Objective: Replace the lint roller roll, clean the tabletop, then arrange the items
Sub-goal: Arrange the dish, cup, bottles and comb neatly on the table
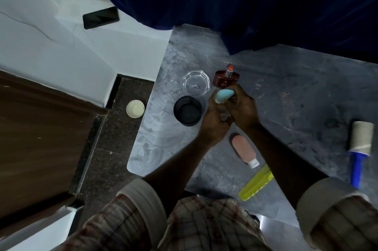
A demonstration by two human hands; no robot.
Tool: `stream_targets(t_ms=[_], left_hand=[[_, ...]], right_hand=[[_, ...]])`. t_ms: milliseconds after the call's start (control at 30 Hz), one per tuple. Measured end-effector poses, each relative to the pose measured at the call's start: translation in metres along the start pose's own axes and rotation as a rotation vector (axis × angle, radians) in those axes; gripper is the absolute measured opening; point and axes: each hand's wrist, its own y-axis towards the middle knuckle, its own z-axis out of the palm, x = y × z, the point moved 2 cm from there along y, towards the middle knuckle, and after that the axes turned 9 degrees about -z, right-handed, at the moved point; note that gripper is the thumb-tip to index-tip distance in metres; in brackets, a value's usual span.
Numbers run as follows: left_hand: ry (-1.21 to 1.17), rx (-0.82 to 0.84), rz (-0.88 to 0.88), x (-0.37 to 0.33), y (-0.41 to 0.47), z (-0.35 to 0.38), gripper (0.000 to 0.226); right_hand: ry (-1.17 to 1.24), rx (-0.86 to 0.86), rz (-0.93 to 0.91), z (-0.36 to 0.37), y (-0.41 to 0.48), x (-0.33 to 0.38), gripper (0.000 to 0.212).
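Both hands meet over the middle of the grey tabletop [286, 91]. My left hand [214, 125] and my right hand [243, 109] together grip a light blue squeeze bottle [224, 96], its white cap pointing down toward the left hand. Just beyond it stands a dark red perfume bottle [226, 79] with a silver and orange top. The lint roller [359, 148], with a blue handle and a pale roll, lies at the right edge. A pink squeeze bottle [244, 150] and a yellow comb [255, 184] lie near me.
A clear glass ashtray [196, 84] and a black cup [187, 110] sit left of my hands. A cream bowl [135, 108] rests on the dark floor. A black phone [100, 17] lies on white bedding. Dark blue curtain hangs behind the table.
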Motion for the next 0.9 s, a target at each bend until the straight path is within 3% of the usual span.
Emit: stream_targets(t_ms=[467, 600, 733, 767, 800, 833, 867, 900], left_hand=[[-0.169, 0.042, -0.018, 0.010, 0.004, -0.006, 0.079], [-0.128, 0.056, -0.025, 0.014, 0.004, -0.005, 0.078], [0.129, -0.002, -0.064, 0.018, 0.006, -0.009, 0.069], [0.150, 0.021, -0.011, 0.015, 0.003, -0.009, 0.070], [0.227, -0.060, 0.074, 0.011, 0.000, -0.009, 0.074], [0.142, -0.137, 0.098, 0.008, -0.004, -0.012, 0.080], [-0.075, -0.140, 0.054, 0.011, -0.007, -0.017, 0.075], [-0.139, -0.094, 0.027, 0.014, -0.011, -0.020, 0.059]], right_hand=[[-0.018, 0.028, 0.000, 0.013, -0.002, 0.004, 0.034], [-0.032, 0.047, 0.011, 0.015, -0.002, 0.003, 0.037], [-0.067, 0.045, 0.017, 0.016, -0.002, 0.003, 0.041], [-0.067, 0.042, 0.020, 0.016, -0.003, 0.004, 0.042], [-0.066, 0.032, 0.027, 0.016, -0.004, 0.004, 0.044], [-0.060, 0.014, 0.041, 0.013, -0.005, 0.005, 0.046], [-0.046, -0.010, 0.052, 0.010, -0.008, 0.004, 0.046], [-0.033, -0.036, 0.054, 0.005, -0.011, 0.004, 0.044]])
